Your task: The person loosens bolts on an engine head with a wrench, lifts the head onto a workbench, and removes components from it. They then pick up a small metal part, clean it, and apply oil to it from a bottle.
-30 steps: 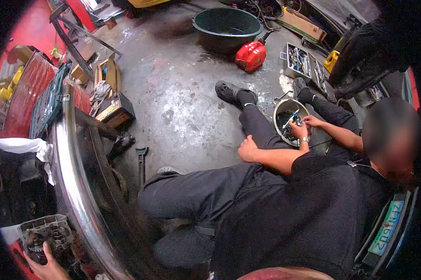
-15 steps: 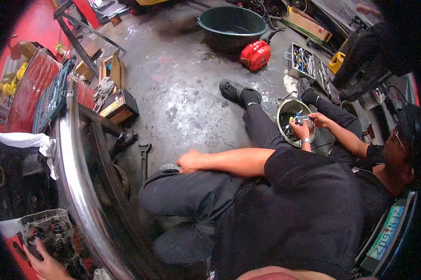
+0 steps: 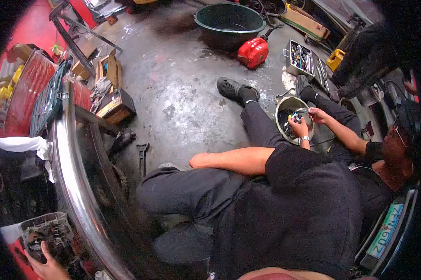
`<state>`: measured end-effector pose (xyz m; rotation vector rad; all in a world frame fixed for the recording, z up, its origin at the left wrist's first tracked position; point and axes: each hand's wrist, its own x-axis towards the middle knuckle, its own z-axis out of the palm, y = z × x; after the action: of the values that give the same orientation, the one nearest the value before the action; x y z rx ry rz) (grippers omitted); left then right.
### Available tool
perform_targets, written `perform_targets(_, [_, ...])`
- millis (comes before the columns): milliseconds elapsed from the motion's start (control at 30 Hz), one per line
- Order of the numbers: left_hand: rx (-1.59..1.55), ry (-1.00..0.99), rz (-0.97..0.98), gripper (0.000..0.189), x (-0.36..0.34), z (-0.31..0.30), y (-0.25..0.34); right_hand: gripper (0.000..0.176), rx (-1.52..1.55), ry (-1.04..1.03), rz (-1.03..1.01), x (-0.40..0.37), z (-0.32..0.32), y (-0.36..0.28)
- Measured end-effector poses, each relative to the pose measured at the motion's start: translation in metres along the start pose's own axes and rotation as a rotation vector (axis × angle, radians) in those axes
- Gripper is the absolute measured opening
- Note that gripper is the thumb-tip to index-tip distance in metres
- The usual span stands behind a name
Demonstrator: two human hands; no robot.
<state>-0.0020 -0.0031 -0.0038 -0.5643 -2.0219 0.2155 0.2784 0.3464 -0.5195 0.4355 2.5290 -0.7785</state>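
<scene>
At the lower left, my left hand is at an oily metal engine part that looks like a cylinder head. Thumb and fingers are apart, with fingertips at the near edge of its cavities. Nothing is visibly held in that hand. My right hand rests at the far side of my thigh, near the knee of my dark trousers. Its fingers are turned out of sight, so their closure does not show. Beyond the knee, a large adjustable-type wrench lies on the floor.
At right, a co-worker's hands hold small parts over a round bucket. A red jug, dark green basin and metal toolbox stand farther off. A chrome bar runs beside me; a boxed battery sits beyond.
My right hand has drawn back slightly to the right along my thigh. My left hand stays at the engine part with a small finger shift. The whole view has shifted a little.
</scene>
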Motion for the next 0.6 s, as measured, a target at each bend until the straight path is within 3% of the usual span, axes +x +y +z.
perform_targets(100, [0.017,-0.038,-0.033,0.078,0.001,-0.006,0.004,0.039,0.071,0.036,0.006,-0.005,0.000,0.003])
perform_targets(200, [-0.070,-0.130,-0.184,0.052,0.013,-0.019,0.014,0.041,0.111,0.025,-0.015,-0.008,0.003,0.006])
perform_targets(300, [-0.059,-0.177,-0.225,0.040,0.014,-0.027,0.021,0.043,0.101,0.005,-0.056,-0.008,0.010,0.018])
perform_targets(400, [-0.111,-0.110,-0.205,0.048,0.010,-0.018,0.014,0.040,0.098,-0.028,-0.009,-0.012,0.014,0.020])
perform_targets(500, [0.036,-0.201,-0.081,0.069,0.017,-0.020,0.005,0.039,0.097,-0.043,0.015,-0.015,0.013,0.021])
perform_targets(600, [0.005,-0.018,-0.003,0.093,0.000,-0.013,0.008,0.041,0.101,-0.069,-0.006,-0.014,0.014,0.025])
